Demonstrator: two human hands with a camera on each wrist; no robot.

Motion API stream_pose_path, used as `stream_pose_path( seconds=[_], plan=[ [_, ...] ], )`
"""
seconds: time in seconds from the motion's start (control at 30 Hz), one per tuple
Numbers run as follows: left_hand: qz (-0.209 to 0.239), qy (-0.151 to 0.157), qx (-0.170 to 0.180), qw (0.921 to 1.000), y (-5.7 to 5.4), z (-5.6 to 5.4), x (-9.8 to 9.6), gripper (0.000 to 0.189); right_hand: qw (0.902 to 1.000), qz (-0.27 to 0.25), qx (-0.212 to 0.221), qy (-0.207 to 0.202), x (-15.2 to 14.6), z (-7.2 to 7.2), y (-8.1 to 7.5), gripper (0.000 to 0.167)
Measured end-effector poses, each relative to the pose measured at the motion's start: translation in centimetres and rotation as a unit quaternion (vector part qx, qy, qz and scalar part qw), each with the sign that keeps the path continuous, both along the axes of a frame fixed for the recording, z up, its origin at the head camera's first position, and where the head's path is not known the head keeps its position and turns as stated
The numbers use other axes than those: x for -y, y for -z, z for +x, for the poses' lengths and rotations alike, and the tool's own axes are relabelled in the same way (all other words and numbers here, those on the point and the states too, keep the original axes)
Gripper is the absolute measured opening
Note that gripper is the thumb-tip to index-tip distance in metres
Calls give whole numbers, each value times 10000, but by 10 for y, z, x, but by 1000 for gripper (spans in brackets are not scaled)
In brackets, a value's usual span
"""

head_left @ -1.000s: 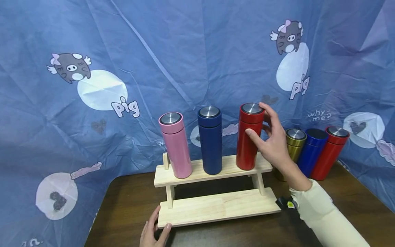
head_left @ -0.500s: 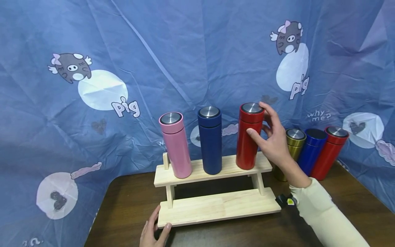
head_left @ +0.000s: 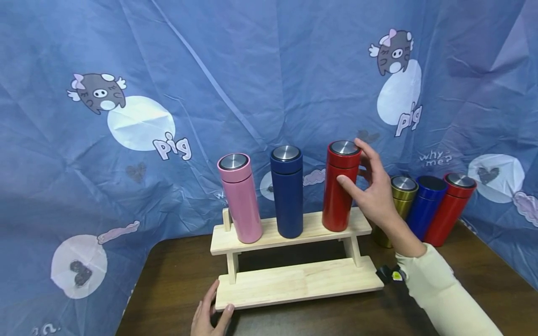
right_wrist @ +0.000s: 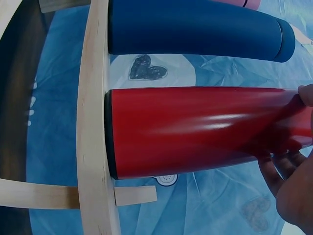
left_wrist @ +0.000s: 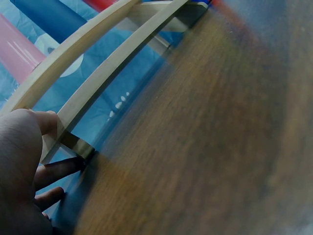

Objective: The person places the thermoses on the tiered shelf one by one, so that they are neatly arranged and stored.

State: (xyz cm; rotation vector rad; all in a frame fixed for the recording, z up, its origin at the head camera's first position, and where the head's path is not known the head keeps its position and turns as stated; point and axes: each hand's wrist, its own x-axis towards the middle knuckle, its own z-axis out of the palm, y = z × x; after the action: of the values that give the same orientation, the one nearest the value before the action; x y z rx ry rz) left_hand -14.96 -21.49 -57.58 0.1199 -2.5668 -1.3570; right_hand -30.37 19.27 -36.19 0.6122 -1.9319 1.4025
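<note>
In the head view a two-tier wooden display stand (head_left: 302,280) bears a pink thermos (head_left: 242,205), a dark blue thermos (head_left: 287,200) and a red thermos (head_left: 336,200), all upright on its upper shelf. My right hand (head_left: 373,193) holds the red thermos near its top, thumb in front and fingers around the far right side. Seen from the right wrist, the red thermos (right_wrist: 195,132) has its black base right at the shelf board (right_wrist: 93,122). My left hand (head_left: 208,315) grips the left front corner of the lower shelf. The left wrist view shows its fingers (left_wrist: 58,169) around the board end.
Right of the stand, a gold thermos (head_left: 402,196), a bright blue thermos (head_left: 425,205) and another red thermos (head_left: 451,207) stand close together on the dark wooden table (head_left: 168,280). A blue printed cloth (head_left: 235,70) hangs behind the table.
</note>
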Motion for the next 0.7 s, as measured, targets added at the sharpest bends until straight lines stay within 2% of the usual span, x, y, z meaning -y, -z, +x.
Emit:
stream_pose_path(
  seconds=[0.27, 0.7],
  plan=[
    [-1, -17, 12, 10000, -2, 0, -1, 71, 9997, 73, 48, 227, -4, 3, 0, 89],
    [28, 5, -62, 10000, 2, -1, 0, 71, 9979, -22, -571, 318, -27, 15, 7, 85]
  ],
)
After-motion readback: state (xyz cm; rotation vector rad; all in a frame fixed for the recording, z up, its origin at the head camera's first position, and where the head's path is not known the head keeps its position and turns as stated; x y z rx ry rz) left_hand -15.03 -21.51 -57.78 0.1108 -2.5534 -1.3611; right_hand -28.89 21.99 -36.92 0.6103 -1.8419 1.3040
